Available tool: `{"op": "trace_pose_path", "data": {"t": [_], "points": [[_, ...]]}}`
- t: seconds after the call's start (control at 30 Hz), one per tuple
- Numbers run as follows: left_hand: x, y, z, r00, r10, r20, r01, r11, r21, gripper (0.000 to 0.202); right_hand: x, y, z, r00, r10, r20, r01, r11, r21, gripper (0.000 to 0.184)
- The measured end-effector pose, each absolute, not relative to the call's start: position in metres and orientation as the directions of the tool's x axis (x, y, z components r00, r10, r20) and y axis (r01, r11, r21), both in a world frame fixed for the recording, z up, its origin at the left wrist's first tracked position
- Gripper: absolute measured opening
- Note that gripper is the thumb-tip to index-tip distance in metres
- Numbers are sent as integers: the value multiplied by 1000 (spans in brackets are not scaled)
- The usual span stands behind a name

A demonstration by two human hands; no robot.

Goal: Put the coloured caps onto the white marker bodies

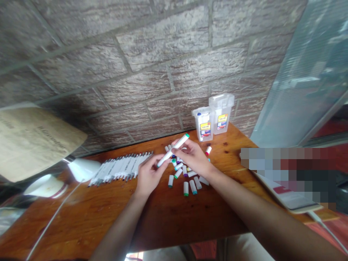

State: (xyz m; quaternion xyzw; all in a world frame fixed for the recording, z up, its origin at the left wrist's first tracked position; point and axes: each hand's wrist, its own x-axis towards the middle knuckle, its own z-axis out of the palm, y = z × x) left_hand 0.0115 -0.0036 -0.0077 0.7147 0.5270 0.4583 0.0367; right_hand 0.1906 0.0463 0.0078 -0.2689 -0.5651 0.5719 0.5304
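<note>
At the 9 o'clock edge of the wooden table (176, 217), a brown paper (32, 141) is seen above a white lamp (83, 169), from which a white cable (51, 219) is led toward 7 o'clock. Just right of the lamp, a row of markers (121, 168) is laid side by side, touching one another, with the long axes running from 7 to 1 o'clock.

The left hand (148, 176) is closed in a narrow pinch on the lower end of a white marker (172, 151). The marker is held clear of the table between both hands, and its long axis runs from 8 o'clock at the left hand to 2 o'clock, where its green cap (186, 136) is seen. The right hand (192, 156) is closed around the upper part, just below that cap, so the capped end lies nearer the right hand and at 11 o'clock from its palm.

Beneath and at 6 o'clock of the hands, loose caps (186, 188) are scattered on the wood, some touching, some apart.

At 1 o'clock of the right hand, two clear boxes (204, 125) are stood upright against the brick wall (152, 54), touching each other. One blue-capped marker is seen in the left box; what the right box holds cannot be told.

At 4 o'clock, a tablet (289, 197) is laid near the table's edge.
</note>
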Motion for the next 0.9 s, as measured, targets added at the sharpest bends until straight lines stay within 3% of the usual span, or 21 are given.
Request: {"op": "trace_pose_path", "data": {"t": [0.2,0.5,0.7,0.9], "points": [[10,-3,-8,48,751,658,691,-501,521,13,186,45,-4,-457,877,151,-209,59,-976,37],[14,-5,-7,153,799,581,653,-523,548,20,189,41,6,-413,910,31,-286,-98,-953,28],[12,-4,-5,120,774,622,687,-517,511,14,186,41,3,-436,896,78,-208,-16,-978,30],[13,-5,-7,112,806,581,673,-492,553,13,184,42,-2,-407,909,90,-199,8,-980,23]]}}
